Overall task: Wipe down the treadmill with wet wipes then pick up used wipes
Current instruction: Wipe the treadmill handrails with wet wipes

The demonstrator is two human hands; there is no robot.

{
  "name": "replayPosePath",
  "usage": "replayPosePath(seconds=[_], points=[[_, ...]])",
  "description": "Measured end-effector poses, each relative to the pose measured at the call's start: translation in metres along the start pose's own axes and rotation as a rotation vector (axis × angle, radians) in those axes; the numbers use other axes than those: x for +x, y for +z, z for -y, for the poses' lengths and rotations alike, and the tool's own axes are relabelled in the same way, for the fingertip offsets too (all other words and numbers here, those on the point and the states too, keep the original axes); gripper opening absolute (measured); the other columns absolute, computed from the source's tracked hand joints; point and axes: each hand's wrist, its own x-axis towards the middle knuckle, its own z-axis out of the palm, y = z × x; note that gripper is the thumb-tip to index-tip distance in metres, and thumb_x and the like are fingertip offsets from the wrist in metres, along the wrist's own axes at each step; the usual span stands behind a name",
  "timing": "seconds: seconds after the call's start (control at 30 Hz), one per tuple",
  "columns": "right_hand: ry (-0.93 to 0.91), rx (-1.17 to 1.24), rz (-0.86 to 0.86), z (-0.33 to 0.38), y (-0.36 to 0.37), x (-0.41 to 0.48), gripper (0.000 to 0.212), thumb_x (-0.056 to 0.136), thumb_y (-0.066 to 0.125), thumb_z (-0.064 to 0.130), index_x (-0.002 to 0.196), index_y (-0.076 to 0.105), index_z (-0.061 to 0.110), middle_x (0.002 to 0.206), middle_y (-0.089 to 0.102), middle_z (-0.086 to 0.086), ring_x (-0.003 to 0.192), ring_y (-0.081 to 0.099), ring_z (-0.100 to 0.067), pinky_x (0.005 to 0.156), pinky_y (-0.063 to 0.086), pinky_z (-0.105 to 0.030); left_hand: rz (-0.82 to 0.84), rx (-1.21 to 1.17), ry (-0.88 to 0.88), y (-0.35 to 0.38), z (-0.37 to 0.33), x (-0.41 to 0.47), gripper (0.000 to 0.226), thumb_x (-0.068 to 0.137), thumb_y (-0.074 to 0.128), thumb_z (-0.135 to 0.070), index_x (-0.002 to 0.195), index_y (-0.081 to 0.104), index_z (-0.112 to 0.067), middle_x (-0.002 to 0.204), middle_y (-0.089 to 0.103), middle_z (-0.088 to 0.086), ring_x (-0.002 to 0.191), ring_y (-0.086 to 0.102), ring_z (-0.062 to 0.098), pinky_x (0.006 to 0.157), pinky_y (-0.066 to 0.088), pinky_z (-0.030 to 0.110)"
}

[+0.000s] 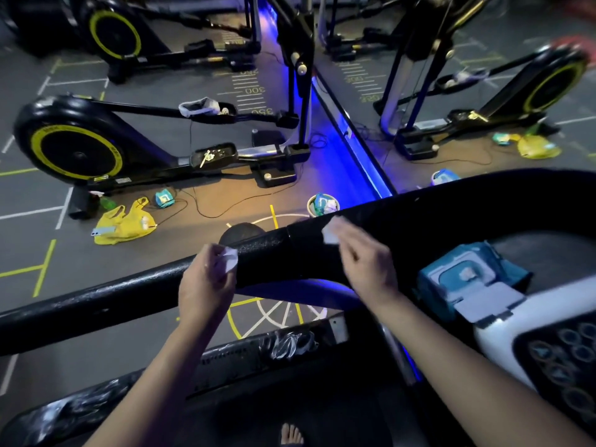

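Hands: both of yours are closed around wipes at the rail.
Left hand: your left hand (pixel 206 279) pinches a crumpled white wipe (pixel 230 261) in curled fingers, at the near edge of the black treadmill handrail (pixel 96 296).
Right hand: your right hand (pixel 364 258) grips a second wipe (pixel 330 235) and presses it onto the top of the same handrail, farther right.
Wipes pack: a blue pack (pixel 451 279) sits on the treadmill, lid flipped open, just right of your right wrist.
Console: a white-edged button panel (pixel 564 356) fills the lower right.
Floor: a small round bin (pixel 322 206) with packets and white scraps stands just beyond the handrail; a yellow bag (pixel 124 222) lies to the left, near a black exercise bike (pixel 77 146).
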Motion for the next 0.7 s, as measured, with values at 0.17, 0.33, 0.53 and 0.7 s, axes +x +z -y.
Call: replayPosePath(seconds=[0.17,0.33,0.53,0.7], points=[[0.175,-0.323,-0.050,-0.042,0.002,0.013,0.033,0.094,0.052,-0.002,0.118,0.073,0.007,0.131,0.068,-0.012,0.119,0.066,-0.028,0.100,0.051,-0.035,0.030,-0.090,0.004,0.011,-0.026,0.004,0.022,0.086,0.070,-0.005,0.105,0.063,-0.014,0.097,0.072,0.005,0.087,0.066,0.030,0.072,0.054,0.045],[-0.190,-0.039,0.496,-0.001,0.037,-0.041,0.036,0.088,0.049,-0.001,0.109,0.073,0.016,0.113,0.072,-0.006,0.104,0.069,-0.023,0.088,0.060,-0.039,0.063,-0.128,0.040,0.016,-0.040,0.012,0.024,0.085,0.072,-0.005,0.103,0.062,-0.017,0.095,0.072,0.003,0.087,0.066,0.031,0.074,0.055,0.048],[0.036,0.017,0.057,-0.021,-0.006,-0.005,0.037,0.089,0.053,-0.012,0.118,0.072,0.002,0.126,0.070,-0.010,0.119,0.065,-0.016,0.109,0.045,-0.025,0.041,-0.102,0.040,0.012,-0.035,0.022,0.024,0.085,0.074,-0.005,0.106,0.064,-0.014,0.098,0.073,0.006,0.090,0.067,0.031,0.075,0.055,0.045],[0.341,-0.234,-0.478,-0.092,-0.073,0.039,0.030,0.094,0.051,-0.002,0.112,0.075,0.002,0.120,0.073,-0.012,0.114,0.069,-0.023,0.101,0.051,-0.035,0.090,-0.151,0.080,0.017,-0.052,0.020,0.024,0.087,0.074,-0.004,0.103,0.064,-0.019,0.095,0.071,-0.002,0.090,0.067,0.028,0.074,0.055,0.043]])
